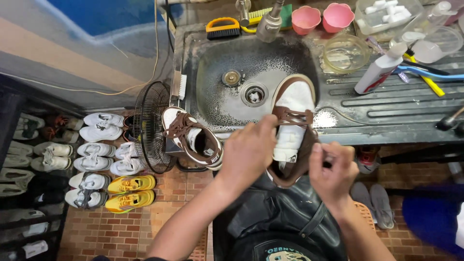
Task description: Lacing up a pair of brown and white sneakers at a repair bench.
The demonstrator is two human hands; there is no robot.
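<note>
The brown-and-white leather high-top sneaker point(291, 126) sits at the sink's front edge, toe toward twelve o'clock. The left hand point(249, 150) pinches its brown lace point(292, 116) at nine o'clock; the right hand point(331, 169) is closed on the collar at four. A hard tug could tip the shoe into the wet steel basin point(227, 99). Its mate point(193, 137) crowds nine o'clock and a toothpaste tube point(379, 72) lies at two; the nearest open room is toward six.

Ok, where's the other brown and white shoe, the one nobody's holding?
In the head view, the second shoe rests on the sink's front left rim, beside the fan and just left of the left hand.
</note>
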